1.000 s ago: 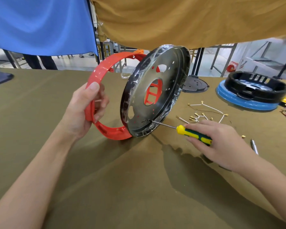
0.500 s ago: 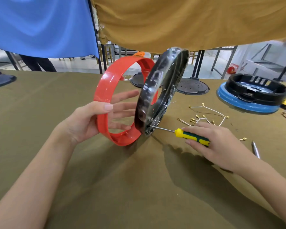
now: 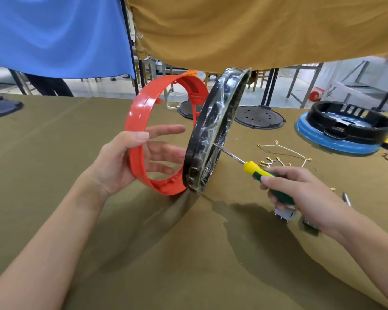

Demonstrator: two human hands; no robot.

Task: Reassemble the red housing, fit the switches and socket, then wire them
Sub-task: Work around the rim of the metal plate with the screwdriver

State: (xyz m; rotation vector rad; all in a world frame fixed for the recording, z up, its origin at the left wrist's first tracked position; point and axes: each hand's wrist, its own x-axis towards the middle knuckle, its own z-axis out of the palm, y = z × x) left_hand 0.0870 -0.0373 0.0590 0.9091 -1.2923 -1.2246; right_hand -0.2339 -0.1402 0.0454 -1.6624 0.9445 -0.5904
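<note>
left hand point(image 3: 121, 162) holds red housing point(image 3: 139, 121) | right hand point(image 3: 300, 191) grips screwdriver point(image 3: 262, 173)

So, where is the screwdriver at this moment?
In the head view the screwdriver is right of centre, gripped by the right hand; its tip touches the black plate, which stands on edge beside the red ring.
</note>
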